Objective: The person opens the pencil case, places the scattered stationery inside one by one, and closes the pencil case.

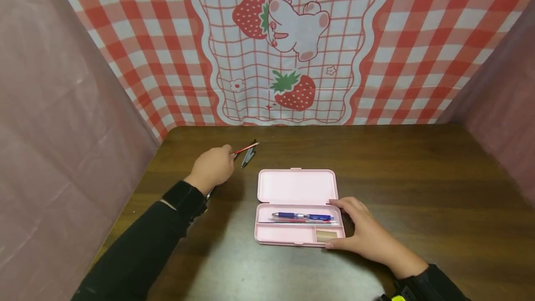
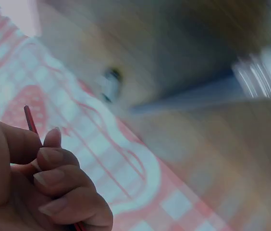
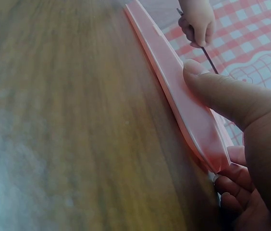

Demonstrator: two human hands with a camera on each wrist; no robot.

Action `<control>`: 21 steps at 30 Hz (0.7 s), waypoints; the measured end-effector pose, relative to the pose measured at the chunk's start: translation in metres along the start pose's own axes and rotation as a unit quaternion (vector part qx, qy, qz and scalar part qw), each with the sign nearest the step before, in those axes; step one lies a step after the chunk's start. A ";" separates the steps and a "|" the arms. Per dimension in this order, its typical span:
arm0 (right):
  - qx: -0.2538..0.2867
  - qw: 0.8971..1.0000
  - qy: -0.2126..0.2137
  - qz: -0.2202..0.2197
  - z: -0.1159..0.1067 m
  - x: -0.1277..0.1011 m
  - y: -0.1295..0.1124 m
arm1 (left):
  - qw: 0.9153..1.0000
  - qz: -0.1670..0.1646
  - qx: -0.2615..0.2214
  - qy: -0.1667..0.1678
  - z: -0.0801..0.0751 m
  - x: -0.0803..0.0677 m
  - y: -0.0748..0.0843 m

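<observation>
My left hand (image 1: 214,167) is raised over the table's left side and pinches a slim red pencil (image 1: 246,148). In the left wrist view the pencil (image 2: 30,119) pokes out above the thumb, with the fingers curled round it. My right hand (image 1: 368,233) grips the right end of an open pink pencil case (image 1: 284,236), its thumb on the near edge and fingers at the far side. Inside the case lie a blue pen (image 1: 322,217), thin sticks beside it, and a tan block (image 1: 326,236) in the small corner compartment. In the right wrist view, my thumb presses the case's side (image 3: 193,103).
Grey pens (image 1: 248,156) lie on the brown wooden table (image 1: 397,166) just right of my left hand. The case lid (image 1: 296,186) is folded back, away from me. A red-checked strawberry cloth (image 1: 167,36) hangs behind the table, and pink curtains (image 1: 62,106) flank it.
</observation>
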State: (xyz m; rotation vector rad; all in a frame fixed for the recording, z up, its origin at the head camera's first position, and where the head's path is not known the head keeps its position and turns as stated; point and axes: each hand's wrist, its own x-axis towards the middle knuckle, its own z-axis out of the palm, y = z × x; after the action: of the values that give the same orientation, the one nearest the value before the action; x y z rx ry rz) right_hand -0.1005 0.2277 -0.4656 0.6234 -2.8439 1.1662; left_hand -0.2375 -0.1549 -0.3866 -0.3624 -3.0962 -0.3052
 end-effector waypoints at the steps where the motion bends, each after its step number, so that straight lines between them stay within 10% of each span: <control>1: -0.001 1.000 0.001 0.000 -0.001 -0.001 0.000 | 1.000 0.006 -0.005 0.002 0.002 -0.002 0.006; 14: -0.005 1.000 -0.005 0.001 0.001 0.001 0.002 | 0.989 0.019 -0.145 0.022 0.009 -0.043 0.058; 21: -0.008 1.000 0.009 -0.003 0.002 0.001 0.004 | 0.991 0.045 -0.128 0.023 0.002 -0.056 0.076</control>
State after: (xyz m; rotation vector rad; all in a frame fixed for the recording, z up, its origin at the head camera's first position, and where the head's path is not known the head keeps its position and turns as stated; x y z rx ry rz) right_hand -0.1021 0.2282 -0.4696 0.6171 -2.8320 1.1399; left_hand -0.1652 -0.0950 -0.3760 -0.4892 -2.9882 -0.7000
